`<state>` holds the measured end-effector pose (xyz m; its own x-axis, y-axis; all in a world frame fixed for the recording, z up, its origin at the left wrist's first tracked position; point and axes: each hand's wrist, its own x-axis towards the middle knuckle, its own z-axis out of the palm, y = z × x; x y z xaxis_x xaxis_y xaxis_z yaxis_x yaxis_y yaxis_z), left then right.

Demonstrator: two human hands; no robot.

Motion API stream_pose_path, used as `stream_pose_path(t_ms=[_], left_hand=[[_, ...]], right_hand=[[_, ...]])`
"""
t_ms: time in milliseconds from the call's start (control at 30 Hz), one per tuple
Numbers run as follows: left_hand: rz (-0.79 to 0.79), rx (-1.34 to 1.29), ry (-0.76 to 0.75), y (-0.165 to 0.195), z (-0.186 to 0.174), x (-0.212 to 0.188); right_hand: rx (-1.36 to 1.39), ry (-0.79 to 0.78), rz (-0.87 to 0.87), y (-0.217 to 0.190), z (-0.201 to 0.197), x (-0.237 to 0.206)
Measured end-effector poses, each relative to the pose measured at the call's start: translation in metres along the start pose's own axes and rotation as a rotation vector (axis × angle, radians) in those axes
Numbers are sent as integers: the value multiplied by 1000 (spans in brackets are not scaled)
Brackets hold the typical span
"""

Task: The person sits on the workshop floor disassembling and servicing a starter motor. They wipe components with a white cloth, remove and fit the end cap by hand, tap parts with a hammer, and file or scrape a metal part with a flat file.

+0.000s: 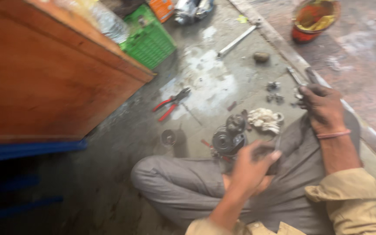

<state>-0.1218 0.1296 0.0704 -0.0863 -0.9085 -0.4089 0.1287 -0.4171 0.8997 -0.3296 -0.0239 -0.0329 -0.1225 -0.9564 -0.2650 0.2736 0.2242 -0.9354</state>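
Left hand [251, 167] curls shut, seemingly around a dark part [264, 152].

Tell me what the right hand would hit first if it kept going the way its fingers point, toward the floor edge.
Probably the small dark metal parts just past the right hand; blur leaves depth unclear.

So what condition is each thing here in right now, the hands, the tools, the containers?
Left hand: closed around a dark part, blurred.
Right hand: closed on something small at the floor's ledge.
Red-handled pliers: lying on the floor, handles spread.
Dark round machine part: standing on the floor, untouched.
Green crate: tilted against the wooden cabinet.
Paint-stained bucket: upright, open.
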Motion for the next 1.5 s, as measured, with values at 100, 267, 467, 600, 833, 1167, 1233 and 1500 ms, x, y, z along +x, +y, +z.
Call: stream_pose_path(t_ms=[100,267,467,600,833,1167,1233,1500], left_hand=[[-125,-386,32,-28,31,72],[-129,-309,192,-47,43,124],[-109,-303,407,-43,43,115],[-173,-414,582,-23,55,128],[-44,-157,752,5,62,176],[-61,-81,-109,4,42,56],[50,148,-460,18,-9,11],[401,813,547,53,-182,93]], right_hand=[[47,0,-10,1,3,0],[163,-16,-40,-4,11,0],[153,1,-6,-11,21,-3],[175,7,4,-18,25,-6],[223,19,21,-21,27,-4],[218,1,32,-3,16,1],[195,-1,30,-1,12,-1],[128,35,-75,5,10,-2]])
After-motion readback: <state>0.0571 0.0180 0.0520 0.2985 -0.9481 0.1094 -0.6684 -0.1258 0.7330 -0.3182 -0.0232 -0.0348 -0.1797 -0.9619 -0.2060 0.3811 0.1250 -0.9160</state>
